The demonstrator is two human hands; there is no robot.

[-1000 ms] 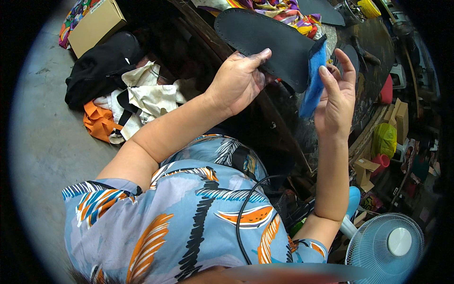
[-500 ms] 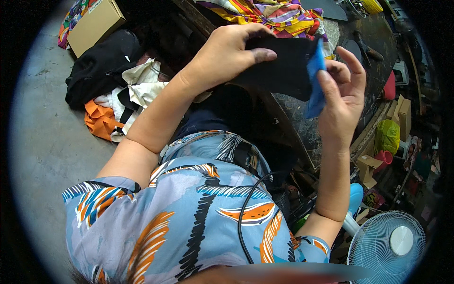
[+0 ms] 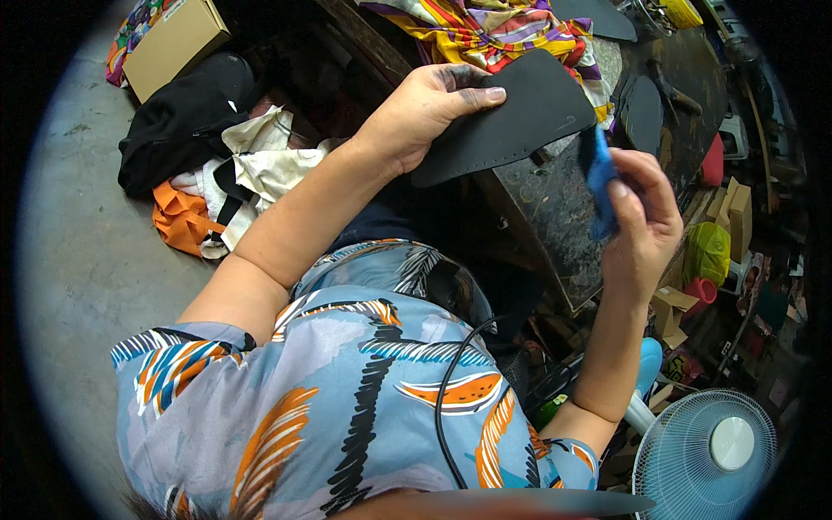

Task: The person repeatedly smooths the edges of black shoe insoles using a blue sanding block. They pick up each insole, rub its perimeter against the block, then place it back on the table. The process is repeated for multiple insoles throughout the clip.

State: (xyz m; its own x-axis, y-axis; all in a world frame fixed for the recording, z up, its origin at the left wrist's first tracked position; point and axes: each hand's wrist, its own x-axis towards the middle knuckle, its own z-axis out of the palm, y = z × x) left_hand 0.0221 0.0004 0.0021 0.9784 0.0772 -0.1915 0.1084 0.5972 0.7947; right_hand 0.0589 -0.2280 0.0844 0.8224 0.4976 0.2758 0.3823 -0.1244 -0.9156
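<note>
My left hand grips a flat black leather-like piece by its left end, thumb on top, fingers mostly hidden beneath. The piece has rounded corners and a row of small marks along its near edge. Dark stains show on my left fingers. Pinched between the thumb and fingers of my right hand is a thin blue cloth. Its upper tip is by the right edge of the black piece; whether they touch, I cannot tell.
Below my hands is a dark, worn workbench. A patterned cloth, a hammer and other black pieces lie on it. Bags and cloth scraps are on the left floor. A fan stands lower right.
The black piece has turned so its broad face shows, and it extends further up and right. My right hand with the blue cloth has moved slightly right and down, away from it.
</note>
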